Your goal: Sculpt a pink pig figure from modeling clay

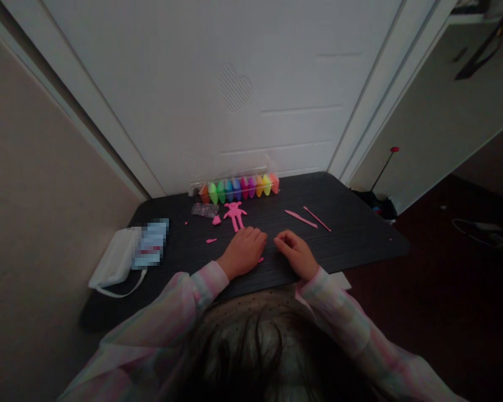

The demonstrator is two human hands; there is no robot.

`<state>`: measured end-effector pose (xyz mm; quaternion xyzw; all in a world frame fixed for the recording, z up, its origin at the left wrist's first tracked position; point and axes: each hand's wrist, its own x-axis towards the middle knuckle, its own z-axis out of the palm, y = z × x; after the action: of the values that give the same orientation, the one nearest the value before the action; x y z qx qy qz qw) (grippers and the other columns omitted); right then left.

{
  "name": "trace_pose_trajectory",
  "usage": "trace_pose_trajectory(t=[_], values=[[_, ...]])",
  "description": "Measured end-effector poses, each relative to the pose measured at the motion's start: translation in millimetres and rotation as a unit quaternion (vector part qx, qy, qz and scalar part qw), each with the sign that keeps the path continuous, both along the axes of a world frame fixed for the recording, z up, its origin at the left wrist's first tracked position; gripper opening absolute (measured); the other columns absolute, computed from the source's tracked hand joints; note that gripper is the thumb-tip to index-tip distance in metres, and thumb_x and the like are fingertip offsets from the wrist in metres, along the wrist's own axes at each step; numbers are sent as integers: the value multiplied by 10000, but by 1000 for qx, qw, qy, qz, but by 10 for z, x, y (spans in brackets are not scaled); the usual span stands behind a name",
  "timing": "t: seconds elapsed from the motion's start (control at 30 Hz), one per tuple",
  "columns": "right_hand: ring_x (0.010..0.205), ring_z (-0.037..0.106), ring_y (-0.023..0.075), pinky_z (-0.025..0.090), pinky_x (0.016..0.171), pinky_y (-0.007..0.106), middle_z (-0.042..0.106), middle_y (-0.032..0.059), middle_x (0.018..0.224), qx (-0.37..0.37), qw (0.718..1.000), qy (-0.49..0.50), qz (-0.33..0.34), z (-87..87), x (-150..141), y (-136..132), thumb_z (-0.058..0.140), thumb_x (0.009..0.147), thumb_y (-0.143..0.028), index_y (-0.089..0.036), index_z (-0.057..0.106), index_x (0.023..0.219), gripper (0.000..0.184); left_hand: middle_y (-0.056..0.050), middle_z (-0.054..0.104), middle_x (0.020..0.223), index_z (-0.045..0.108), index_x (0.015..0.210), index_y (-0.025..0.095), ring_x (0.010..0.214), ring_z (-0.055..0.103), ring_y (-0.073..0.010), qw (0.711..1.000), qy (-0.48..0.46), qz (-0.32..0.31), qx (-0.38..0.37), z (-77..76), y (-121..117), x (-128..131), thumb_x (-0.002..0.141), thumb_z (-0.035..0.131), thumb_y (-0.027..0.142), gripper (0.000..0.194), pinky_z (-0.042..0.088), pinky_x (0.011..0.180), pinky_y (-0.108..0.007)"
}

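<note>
My left hand point(243, 252) is low over the black table, its fingers bent down and pressed together; whatever may be in them is hidden. A small pink clay piece point(260, 259) shows beside its lower edge. Just to the right, my right hand point(297, 254) has thumb and fingertips pinched together, and I cannot make out anything between them. The two hands are a little apart. Beyond my left hand lies a flat pink clay figure point(235, 215) with round ears, arms and legs. Left of it are a pink clay lump point(216, 220) and a thin pink piece point(211, 240).
A clear pack of colourful clay blocks point(238, 188) stands at the table's back edge. Near it lies a crumpled clear wrapper point(205, 210). Two pink modelling tools point(302, 218) lie at right. A white device with a cable point(116, 257) and a blurred blue packet point(151, 244) occupy the left.
</note>
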<state>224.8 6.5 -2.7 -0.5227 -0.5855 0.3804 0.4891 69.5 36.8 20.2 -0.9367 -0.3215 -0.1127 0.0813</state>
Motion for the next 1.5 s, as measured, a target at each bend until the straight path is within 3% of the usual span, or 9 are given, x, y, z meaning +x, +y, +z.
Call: trace_pose_trajectory(t=[0.3, 0.47, 0.63, 0.77, 0.93, 1.1, 1.27, 1.4, 1.5], values=[[555, 384, 102, 312, 554, 241, 407, -46, 583, -3, 1000, 7, 1, 2, -4, 3, 490, 746, -339, -188, 471, 667, 171, -73, 522, 824, 480, 871, 141, 784, 457, -206, 999, 1, 40, 15, 1, 4, 9, 847, 313, 212, 184, 359, 678, -344], [563, 390, 105, 312, 555, 243, 424, -41, 598, 0, 1000, 4, -1, -14, -1, 9, 496, 741, -334, -189, 478, 670, 162, -56, 522, 812, 481, 852, 156, 783, 456, -207, 1000, 19, -18, 16, -16, -45, 32, 841, 331, 224, 165, 357, 670, -342], [546, 381, 102, 305, 542, 240, 404, -49, 573, 0, 1000, -3, -4, 1, -7, -1, 489, 746, -338, -192, 469, 654, 174, -77, 525, 842, 480, 875, 140, 802, 459, -208, 999, -1, 47, 9, 4, -25, 42, 845, 326, 235, 183, 359, 695, -345], [554, 394, 102, 309, 543, 237, 426, -44, 587, 6, 1000, -4, 0, 12, -6, -6, 488, 745, -320, -190, 474, 657, 158, -60, 527, 818, 484, 854, 153, 793, 461, -207, 1000, 10, -6, 4, -4, -57, 57, 837, 348, 241, 162, 358, 679, -340], [541, 379, 100, 304, 533, 235, 406, -50, 572, -4, 1000, -2, -2, -4, 0, -4, 488, 746, -347, -191, 470, 659, 179, -79, 534, 844, 482, 868, 135, 797, 463, -201, 998, -22, 53, -10, -11, -66, 54, 847, 323, 253, 200, 364, 702, -338], [558, 391, 103, 316, 552, 240, 427, -43, 592, 2, 1000, -1, 2, -11, 1, -1, 491, 743, -339, -191, 472, 667, 167, -60, 537, 825, 486, 866, 151, 789, 462, -202, 1000, -6, -14, -19, -19, -139, 75, 847, 323, 280, 209, 366, 692, -340], [545, 383, 105, 309, 541, 242, 410, -47, 575, -4, 1000, 3, 2, -3, 0, -2, 486, 743, -354, -195, 468, 662, 179, -84, 540, 855, 489, 875, 134, 814, 464, -208, 998, -23, 61, -23, 5, -108, 84, 854, 302, 261, 227, 368, 720, -352], [572, 414, 113, 332, 568, 245, 448, -38, 596, 4, 1000, 1, -1, -6, 1, 0, 494, 733, -351, -197, 477, 655, 173, -73, 544, 864, 485, 915, 144, 815, 463, -205, 999, -4, -23, -38, 1, -160, 101, 847, 331, 294, 225, 369, 716, -350], [560, 407, 111, 329, 558, 243, 436, -41, 584, 5, 1000, 2, -18, -4, 0, 2, 500, 726, -353, -196, 482, 657, 173, -72, 541, 859, 488, 875, 142, 806, 463, -194, 999, -14, 13, -44, -5, -120, 103, 854, 313, 276, 221, 370, 726, -338]])
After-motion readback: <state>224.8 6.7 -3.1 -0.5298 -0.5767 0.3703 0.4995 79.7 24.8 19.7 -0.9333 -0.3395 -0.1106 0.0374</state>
